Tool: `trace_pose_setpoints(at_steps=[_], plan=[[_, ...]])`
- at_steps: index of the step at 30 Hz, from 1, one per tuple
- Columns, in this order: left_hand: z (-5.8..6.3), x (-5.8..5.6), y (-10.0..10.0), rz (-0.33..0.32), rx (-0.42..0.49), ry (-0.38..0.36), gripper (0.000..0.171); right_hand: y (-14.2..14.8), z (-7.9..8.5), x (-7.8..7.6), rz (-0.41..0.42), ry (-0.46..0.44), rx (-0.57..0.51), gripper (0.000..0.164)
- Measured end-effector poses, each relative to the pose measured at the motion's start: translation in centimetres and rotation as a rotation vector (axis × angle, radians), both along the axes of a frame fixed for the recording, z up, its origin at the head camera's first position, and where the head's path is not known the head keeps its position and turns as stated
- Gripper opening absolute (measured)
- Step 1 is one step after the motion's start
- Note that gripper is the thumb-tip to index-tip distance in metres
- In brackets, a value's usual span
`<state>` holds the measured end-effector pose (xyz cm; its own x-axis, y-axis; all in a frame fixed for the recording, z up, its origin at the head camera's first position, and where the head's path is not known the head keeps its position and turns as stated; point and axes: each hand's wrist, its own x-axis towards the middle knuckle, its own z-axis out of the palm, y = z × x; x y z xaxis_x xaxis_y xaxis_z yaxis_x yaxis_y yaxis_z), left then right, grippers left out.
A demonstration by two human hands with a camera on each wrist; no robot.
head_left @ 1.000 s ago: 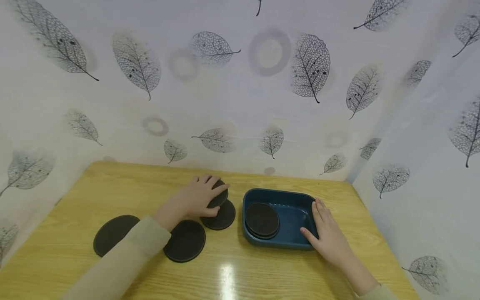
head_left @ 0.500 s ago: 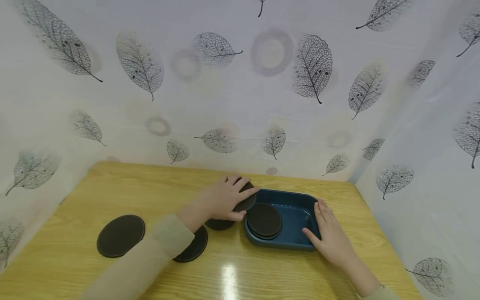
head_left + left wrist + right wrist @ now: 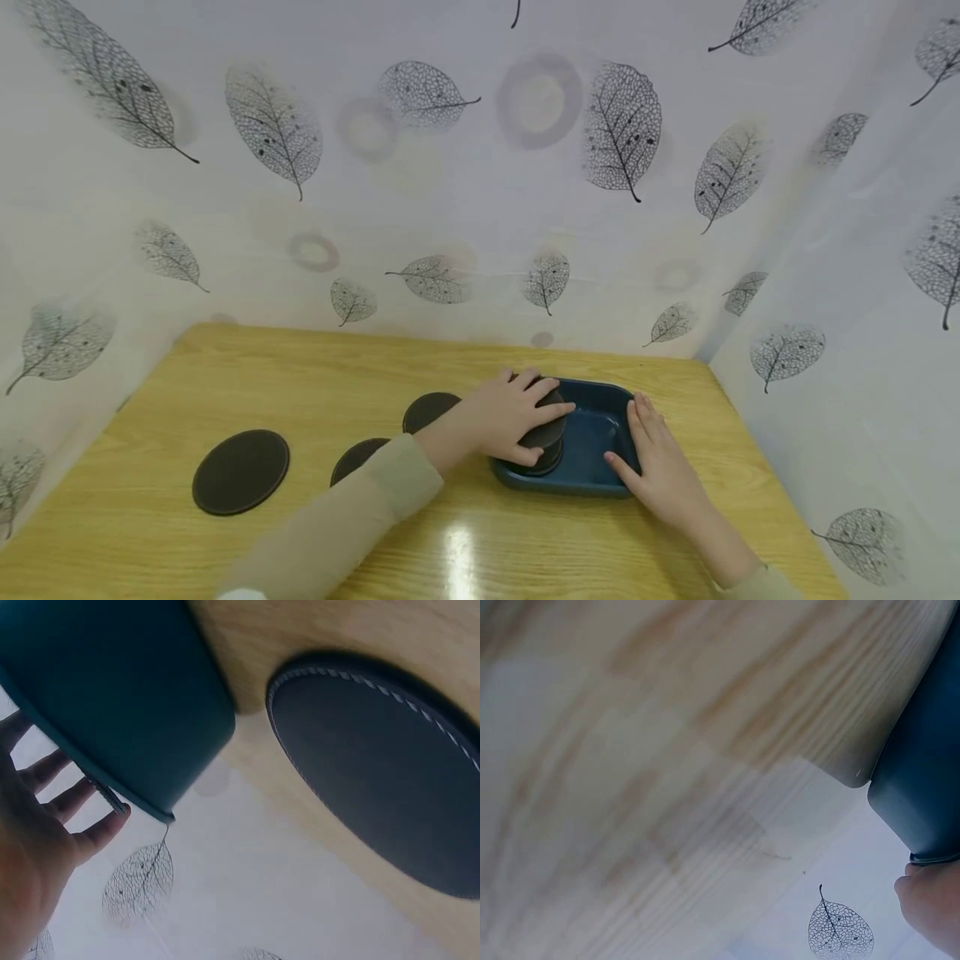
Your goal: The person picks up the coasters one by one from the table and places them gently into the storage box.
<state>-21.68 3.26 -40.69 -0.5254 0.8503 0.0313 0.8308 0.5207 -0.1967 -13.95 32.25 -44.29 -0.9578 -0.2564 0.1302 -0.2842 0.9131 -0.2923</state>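
My left hand grips a round black coaster from above, over the left end of a dark blue tray. Below it, other black coasters lie stacked in the tray, mostly hidden by the hand. In the left wrist view a thin edge of the held coaster shows by the fingers, beside the tray's outer wall. With fingers extended, my right hand rests against the tray's right end. The right wrist view catches only part of that hand at the rim.
Three stitched black coasters lie on the wooden table: one at the left, one partly behind the left sleeve, one near the left wrist. A leaf-patterned covering rises behind the table and at its sides.
My left hand has carried the coaster rightward from the table to above the stack in the tray. The coaster that lay beneath it is uncovered. My right hand has stayed at the tray's end.
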Motion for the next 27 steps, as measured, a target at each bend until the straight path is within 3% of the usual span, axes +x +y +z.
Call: trace_pose_setpoints(at_steps=[7,12,18,27], plan=[[-0.8,0.2,2.5,0.038,-0.088,-0.057,0.078,0.0,-0.1,-0.1,0.006,0.018,-0.003,0.09],[-1.4,0.3,3.4,0.064,-0.155,-0.051,0.075,0.0,-0.2,-0.1,0.002,0.025,0.004,0.089],[-1.9,0.2,3.6,0.087,-0.207,-0.036,0.07,0.0,-0.1,-0.1,-0.002,0.017,-0.008,0.09],[-1.7,0.2,3.0,0.062,-0.18,-0.028,0.065,-0.1,0.0,0.1,0.001,0.025,-0.016,0.089]])
